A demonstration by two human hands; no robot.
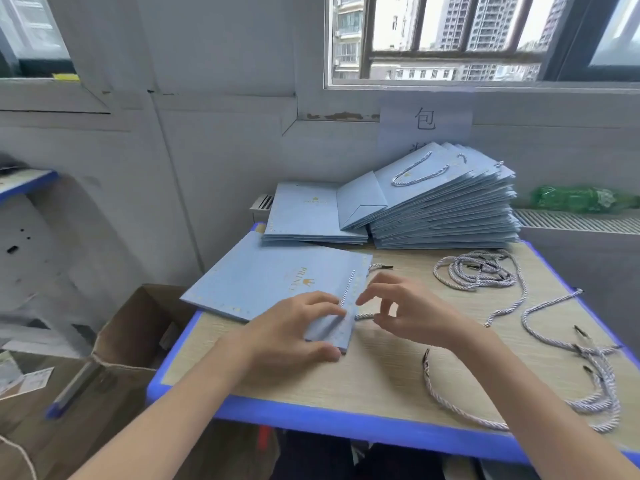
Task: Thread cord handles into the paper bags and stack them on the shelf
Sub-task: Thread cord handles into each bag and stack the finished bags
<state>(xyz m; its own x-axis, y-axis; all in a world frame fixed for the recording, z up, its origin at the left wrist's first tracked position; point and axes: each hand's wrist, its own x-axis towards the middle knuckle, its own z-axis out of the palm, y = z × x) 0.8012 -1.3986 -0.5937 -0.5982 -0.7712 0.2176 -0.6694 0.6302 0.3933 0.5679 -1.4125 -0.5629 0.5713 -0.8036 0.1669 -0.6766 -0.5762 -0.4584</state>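
Note:
A flat light-blue paper bag (263,275) with gold lettering lies on the table's left side, its mouth edge facing right. A white twisted cord (348,287) runs along that edge, with one tipped end poking out at the far side. My left hand (294,327) grips the bag's near corner, thumb under the edge and fingertips pinching the cord. My right hand (412,311) hovers just right of the edge with fingers loosely curled; I cannot tell whether it touches the cord's near end.
A tall stack of finished bags (446,209) with cord handles and a lower stack of bags (311,216) sit at the back. Loose cords lie coiled (478,271) and scattered (595,386) at right. An open cardboard box (131,327) stands left of the blue-edged table (346,424).

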